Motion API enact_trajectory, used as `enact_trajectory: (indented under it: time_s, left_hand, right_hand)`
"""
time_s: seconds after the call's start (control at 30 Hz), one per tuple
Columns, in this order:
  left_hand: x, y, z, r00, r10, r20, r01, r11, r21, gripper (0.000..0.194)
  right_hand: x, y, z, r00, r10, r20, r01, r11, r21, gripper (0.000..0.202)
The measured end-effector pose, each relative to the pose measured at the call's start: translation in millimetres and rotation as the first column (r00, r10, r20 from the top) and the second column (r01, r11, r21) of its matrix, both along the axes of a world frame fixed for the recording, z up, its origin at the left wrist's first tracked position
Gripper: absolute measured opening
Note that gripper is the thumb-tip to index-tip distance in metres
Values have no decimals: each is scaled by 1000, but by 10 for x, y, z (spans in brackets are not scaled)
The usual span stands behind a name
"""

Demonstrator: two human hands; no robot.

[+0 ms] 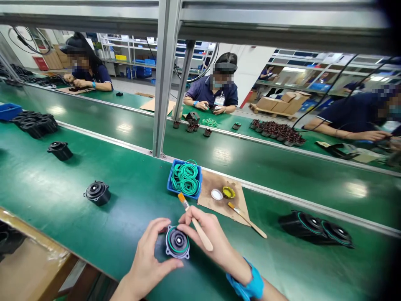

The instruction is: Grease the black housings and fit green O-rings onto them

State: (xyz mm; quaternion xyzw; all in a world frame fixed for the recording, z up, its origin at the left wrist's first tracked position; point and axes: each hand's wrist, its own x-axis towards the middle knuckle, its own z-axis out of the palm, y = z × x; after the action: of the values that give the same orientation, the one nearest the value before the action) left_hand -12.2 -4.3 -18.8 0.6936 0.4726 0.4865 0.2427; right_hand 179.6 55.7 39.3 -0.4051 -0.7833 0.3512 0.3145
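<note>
A round black housing [177, 242] with a green ring around its top stands on the green table, between my hands. My left hand [153, 255] curves round its left side, thumb at the front and fingers at the back, gripping it. My right hand [200, 228] holds a brush [200, 230] with a wooden handle, its orange bristles pointing up and away; the fingertips touch the housing's back right edge. Behind my hands a blue bin [169, 184] holds green rings [188, 175]. Beside it, brown cardboard [208, 177] carries a yellow pot [228, 192], a white lid [216, 194] and a second brush [247, 219].
Single black housings stand at the left [97, 193] and farther back [60, 151], with a cluster [36, 123] beyond. Ringed housings [316, 230] lie at the right. A metal post [161, 83] rises behind the bin. Several people sit across the line. A cardboard box [28, 267] is at lower left.
</note>
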Motion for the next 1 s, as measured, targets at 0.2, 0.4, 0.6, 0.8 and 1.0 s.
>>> enact_trajectory:
  time_s: [0.2,0.4,0.6,0.8,1.0]
  left_hand:
    - [-76,28,44,967,48,-251,15,970,241,47]
    - [-35,14,0,939,168,-301,10,860,510,26]
    - [44,-115,-92,937,193,-290,-29,873,487,15]
    - [127,-150,-30,970,165,-180,-86,920,382,23]
    - [157,-146,15,965,206,-163,-126,908,398,23]
  right_hand:
    - [118,-102,9,994,104,39,-111,914,391,37]
    - [137,-299,-188,989,5,150,-114,680,725,27]
    - [158,-407,-280,992,34,122,-117,620,776,27]
    - [131,-435,-327,987,131,97,-158,621,768,29]
    - [130,-408,-361,993,113,23,-92,657,748,17]
